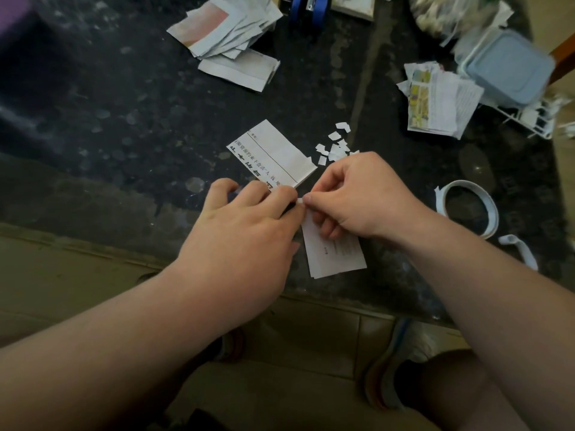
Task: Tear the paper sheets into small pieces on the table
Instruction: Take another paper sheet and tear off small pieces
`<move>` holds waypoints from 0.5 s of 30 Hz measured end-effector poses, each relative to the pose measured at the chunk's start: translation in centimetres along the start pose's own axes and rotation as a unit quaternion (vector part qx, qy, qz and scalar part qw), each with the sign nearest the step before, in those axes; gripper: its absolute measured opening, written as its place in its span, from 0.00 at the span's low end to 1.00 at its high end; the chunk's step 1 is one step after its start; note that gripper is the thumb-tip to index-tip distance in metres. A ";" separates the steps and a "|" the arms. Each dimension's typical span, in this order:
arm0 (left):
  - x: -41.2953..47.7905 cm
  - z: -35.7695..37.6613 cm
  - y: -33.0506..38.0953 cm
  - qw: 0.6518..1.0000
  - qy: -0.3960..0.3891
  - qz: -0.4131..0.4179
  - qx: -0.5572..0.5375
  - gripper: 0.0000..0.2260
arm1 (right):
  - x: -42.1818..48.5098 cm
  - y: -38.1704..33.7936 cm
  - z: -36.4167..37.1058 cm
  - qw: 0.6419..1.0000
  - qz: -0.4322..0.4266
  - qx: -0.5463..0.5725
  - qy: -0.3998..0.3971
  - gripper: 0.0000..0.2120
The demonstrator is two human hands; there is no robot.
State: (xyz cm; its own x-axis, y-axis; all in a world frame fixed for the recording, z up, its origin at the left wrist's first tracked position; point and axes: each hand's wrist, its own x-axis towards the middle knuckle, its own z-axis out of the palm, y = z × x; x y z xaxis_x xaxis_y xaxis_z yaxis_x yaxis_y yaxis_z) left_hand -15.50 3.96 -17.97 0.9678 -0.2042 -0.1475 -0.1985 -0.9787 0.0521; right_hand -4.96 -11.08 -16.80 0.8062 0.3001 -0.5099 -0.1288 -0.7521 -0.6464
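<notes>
A person's two bare hands meet over a dark speckled stone bench point(124, 119), seen from above. The left hand point(245, 219) has its fingers point(287, 194) curled down and bunched together, tips pressed onto the far edge of a white paper sheet with faint small print point(334, 253); its thumb is hidden beneath the hand. The right hand point(357, 197) pinches the same edge between thumb point(311, 199) and curled fingers, touching the left fingertips. The sheet runs from the pinch back towards the person, partly under the right hand.

Just beyond the left fingers, and partly under them, lies a folded paper sheet with bold black characters and a ruled line point(270, 154), flat on the bench. Just beyond the right fingers sits a small scatter of torn white paper pieces point(336, 144).

Well beyond the left fingers is a loose heap of cut pale paper rectangles, one tinted pink point(227, 29). Well beyond and to the right of the right fingers is a stack of printed paper with yellow pictures point(441, 101), beside a pale blue lidded plastic box point(510, 66) resting on a white wire rack point(535, 116). To the right of the right hand lies a white roll of tape point(469, 209).
</notes>
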 end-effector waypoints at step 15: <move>0.0 0.3 -0.1 1.000 0.011 -0.006 -0.025 0.21 | -0.5 0.5 -0.1 0.999 -0.029 0.019 0.007 0.07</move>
State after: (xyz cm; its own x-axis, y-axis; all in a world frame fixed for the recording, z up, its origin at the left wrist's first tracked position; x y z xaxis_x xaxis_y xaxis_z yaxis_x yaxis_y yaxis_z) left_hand -15.57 4.08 -18.29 0.9733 -0.1916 -0.1264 -0.1796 -0.9786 0.1003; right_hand -5.38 -11.70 -16.76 0.8208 0.3348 -0.4629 -0.1026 -0.7107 -0.6960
